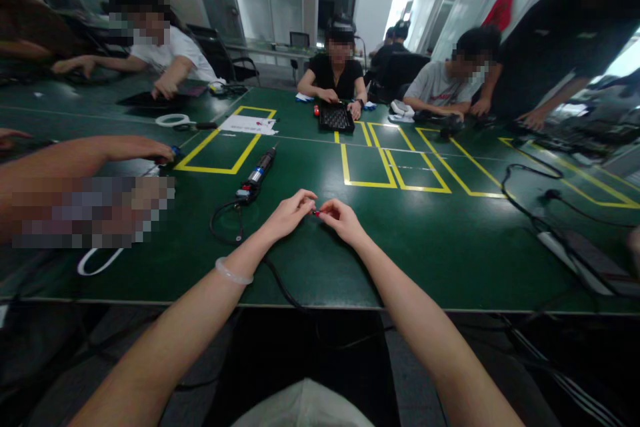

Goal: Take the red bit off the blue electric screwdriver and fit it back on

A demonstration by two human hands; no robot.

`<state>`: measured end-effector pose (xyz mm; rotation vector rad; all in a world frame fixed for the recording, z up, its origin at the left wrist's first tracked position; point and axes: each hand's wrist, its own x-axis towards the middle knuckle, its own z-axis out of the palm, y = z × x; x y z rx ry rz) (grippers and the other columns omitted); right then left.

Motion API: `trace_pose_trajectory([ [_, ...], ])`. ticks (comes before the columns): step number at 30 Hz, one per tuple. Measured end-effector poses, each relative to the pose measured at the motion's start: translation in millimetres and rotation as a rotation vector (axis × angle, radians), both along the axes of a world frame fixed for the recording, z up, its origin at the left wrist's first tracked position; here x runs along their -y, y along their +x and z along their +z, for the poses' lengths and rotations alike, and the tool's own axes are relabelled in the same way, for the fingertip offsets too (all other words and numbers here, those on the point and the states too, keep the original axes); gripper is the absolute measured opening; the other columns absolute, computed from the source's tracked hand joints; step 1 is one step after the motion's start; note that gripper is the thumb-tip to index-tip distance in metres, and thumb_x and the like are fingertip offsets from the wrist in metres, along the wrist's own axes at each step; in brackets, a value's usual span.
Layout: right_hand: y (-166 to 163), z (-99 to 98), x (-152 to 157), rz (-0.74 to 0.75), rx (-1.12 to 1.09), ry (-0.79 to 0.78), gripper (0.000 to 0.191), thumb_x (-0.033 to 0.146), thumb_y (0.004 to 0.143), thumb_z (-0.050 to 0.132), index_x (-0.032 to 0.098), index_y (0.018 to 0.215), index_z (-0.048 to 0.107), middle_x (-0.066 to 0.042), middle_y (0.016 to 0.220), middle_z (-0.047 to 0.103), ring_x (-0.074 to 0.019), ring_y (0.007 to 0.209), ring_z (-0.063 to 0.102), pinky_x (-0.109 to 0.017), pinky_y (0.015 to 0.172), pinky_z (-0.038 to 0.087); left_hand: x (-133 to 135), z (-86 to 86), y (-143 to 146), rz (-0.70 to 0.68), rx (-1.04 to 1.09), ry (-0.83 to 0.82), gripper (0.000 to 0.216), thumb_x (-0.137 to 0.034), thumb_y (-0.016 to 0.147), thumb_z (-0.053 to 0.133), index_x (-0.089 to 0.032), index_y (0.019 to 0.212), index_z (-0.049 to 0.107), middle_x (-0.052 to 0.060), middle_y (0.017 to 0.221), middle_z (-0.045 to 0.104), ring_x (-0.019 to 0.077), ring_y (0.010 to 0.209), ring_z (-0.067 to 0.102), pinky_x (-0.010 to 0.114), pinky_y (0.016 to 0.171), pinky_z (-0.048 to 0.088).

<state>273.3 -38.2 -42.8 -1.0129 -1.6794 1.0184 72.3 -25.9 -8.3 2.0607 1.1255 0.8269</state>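
My left hand (pixel 293 211) and my right hand (pixel 343 220) meet just above the green table (pixel 320 267), fingertips almost touching. Between them shows a tiny red and dark piece (pixel 317 213), too small to name. The right fingers pinch its red end. My left fingers are curled close together at its other side, and what they hold is mostly hidden. An electric screwdriver (pixel 259 170) lies on the table beyond my left hand, bit pointing away, its black cord (pixel 213 223) looping beside it.
Yellow tape rectangles (pixel 370 183) mark the tabletop. A white sheet (pixel 247 124) lies farther back, near a black tray (pixel 337 118) that another person handles. Someone's arm (pixel 100 150) reaches in from the left. Cables (pixel 515 193) and a power strip (pixel 573 260) lie right.
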Motion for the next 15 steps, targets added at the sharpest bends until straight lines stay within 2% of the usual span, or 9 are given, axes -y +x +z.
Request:
trace_pose_trajectory([
  [4, -0.1, -1.8, -0.7, 0.006, -0.011, -0.038, 0.03, 0.039, 0.08, 0.069, 0.019, 0.101, 0.061, 0.0, 0.082, 0.063, -0.0119, 0.066, 0.054, -0.026, 0.064, 0.045, -11.1, 2.4, -20.3, 0.228, -0.308, 0.279, 0.043, -0.045, 0.096, 0.043, -0.02, 0.129, 0.056, 0.011, 0.13, 0.06, 0.0266, 0.121, 0.056, 0.043, 0.105, 0.043],
  [7, 0.2, -1.0, -0.4, 0.014, 0.0, -0.054, 0.033, 0.035, 0.078, 0.069, 0.018, 0.106, 0.063, 0.0, 0.083, 0.064, -0.0119, 0.066, 0.055, -0.026, 0.065, 0.045, -23.3, 4.3, -47.7, 0.47, -0.524, 0.383, 0.051, -0.039, 0.093, 0.051, -0.017, 0.138, 0.05, 0.017, 0.148, 0.047, 0.0336, 0.134, 0.046, 0.049, 0.113, 0.036],
  [9, 0.4, 0.4, 0.3, 0.006, 0.04, -0.051, 0.032, 0.033, 0.078, 0.069, 0.018, 0.105, 0.065, 0.0, 0.079, 0.063, -0.0119, 0.065, 0.054, -0.026, 0.064, 0.043, -30.1, 5.4, -66.8, 0.626, -0.623, 0.355, 0.059, -0.039, 0.09, 0.057, -0.014, 0.142, 0.046, 0.02, 0.152, 0.042, 0.0369, 0.136, 0.044, 0.05, 0.113, 0.036],
  [11, 0.5, 2.0, 1.3, -0.005, 0.084, -0.04, 0.028, 0.032, 0.078, 0.068, 0.017, 0.102, 0.066, 0.001, 0.074, 0.061, -0.0118, 0.063, 0.052, -0.026, 0.063, 0.042, -34.8, 6.5, -82.4, 0.707, -0.7, 0.237, 0.064, -0.042, 0.088, 0.06, -0.011, 0.142, 0.045, 0.023, 0.147, 0.047, 0.0388, 0.129, 0.049, 0.051, 0.106, 0.042],
  [15, 0.6, 4.3, 2.8, 0.003, 0.097, -0.046, 0.024, 0.031, 0.077, 0.068, 0.017, 0.097, 0.064, 0.004, 0.068, 0.058, -0.0118, 0.06, 0.051, -0.025, 0.061, 0.04, -38.9, 9.6, -97.5, 0.686, -0.756, 0.009, 0.059, -0.051, 0.089, 0.058, -0.008, 0.129, 0.052, 0.024, 0.129, 0.058, 0.0363, 0.112, 0.058, 0.05, 0.09, 0.05],
])
